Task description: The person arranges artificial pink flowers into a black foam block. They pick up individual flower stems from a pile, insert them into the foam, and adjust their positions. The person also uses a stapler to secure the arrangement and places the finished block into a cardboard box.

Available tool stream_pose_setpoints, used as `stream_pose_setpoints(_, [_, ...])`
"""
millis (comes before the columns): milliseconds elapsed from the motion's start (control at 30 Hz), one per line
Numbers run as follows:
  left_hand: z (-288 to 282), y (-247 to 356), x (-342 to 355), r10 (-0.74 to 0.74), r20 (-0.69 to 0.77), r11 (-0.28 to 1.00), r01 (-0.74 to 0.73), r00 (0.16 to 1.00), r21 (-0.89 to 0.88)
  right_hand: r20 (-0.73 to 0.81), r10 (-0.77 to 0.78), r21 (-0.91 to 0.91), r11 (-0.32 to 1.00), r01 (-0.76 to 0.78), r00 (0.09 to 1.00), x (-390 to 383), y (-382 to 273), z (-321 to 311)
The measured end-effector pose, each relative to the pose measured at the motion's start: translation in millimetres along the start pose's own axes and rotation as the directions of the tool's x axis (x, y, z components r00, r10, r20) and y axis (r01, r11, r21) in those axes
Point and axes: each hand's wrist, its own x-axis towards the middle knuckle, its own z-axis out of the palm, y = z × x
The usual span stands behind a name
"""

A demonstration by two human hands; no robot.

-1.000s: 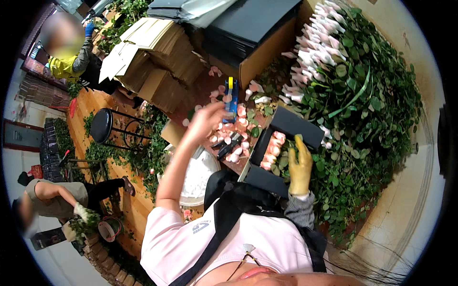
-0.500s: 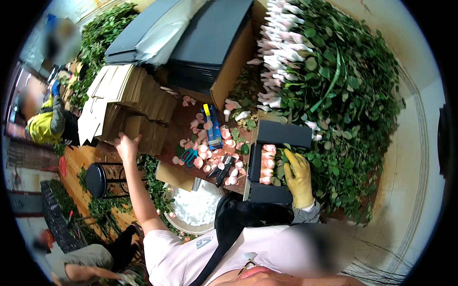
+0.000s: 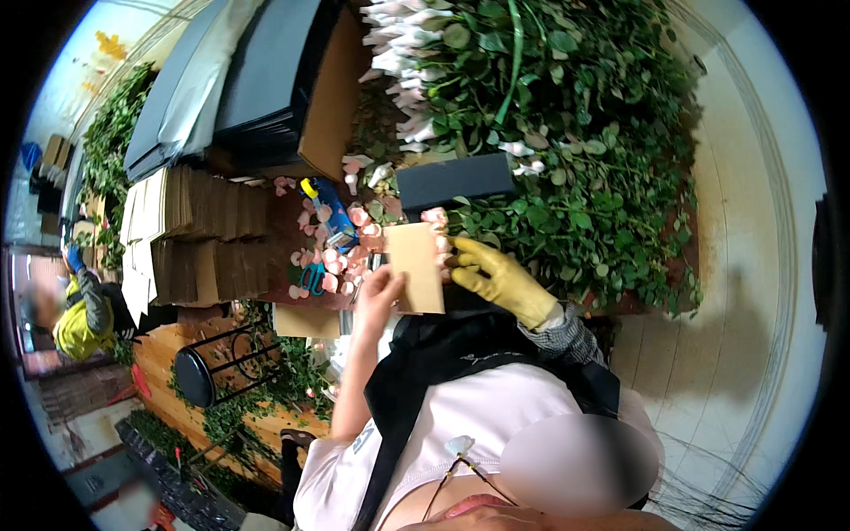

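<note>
My left hand (image 3: 381,294), bare, pinches a tan cardboard sheet (image 3: 416,267) by its left edge. The sheet stands in front of a row of pale pink roses (image 3: 439,232), covering part of them. At the roses' right side is my right hand (image 3: 503,276) in a yellow glove, its fingers stretched toward the blooms and apart, near the sheet's right edge. Behind the roses lies a dark grey board (image 3: 456,183). The sheet hides much of the work spot below the blooms.
Stacked cardboard sheets (image 3: 186,208) stand left, below large dark boards (image 3: 270,75). Loose petals (image 3: 332,258), teal scissors (image 3: 312,279) and a blue object with a yellow end (image 3: 329,212) lie between. Leafy rose stems (image 3: 567,203) fill the right. A black stool (image 3: 195,376) stands lower left.
My left hand has come from the cardboard stack to the roses, bringing a tan sheet. My gloved right hand stays beside the blooms. The whole view has shifted.
</note>
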Motion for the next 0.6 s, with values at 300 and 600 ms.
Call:
stream_pose_setpoints(300, [66, 37, 55, 0.531, 0.174, 0.432, -0.441, 0.83, 0.787, -0.224, 0.301, -0.417, 0.83, -0.37, 0.927, 49, 16, -32])
stream_pose_setpoints(600, [62, 16, 86, 0.346, 0.655, 0.028, -0.705, 0.672, 0.709, -0.097, 0.412, -0.525, 0.752, -0.398, 0.906, 84, 43, -47])
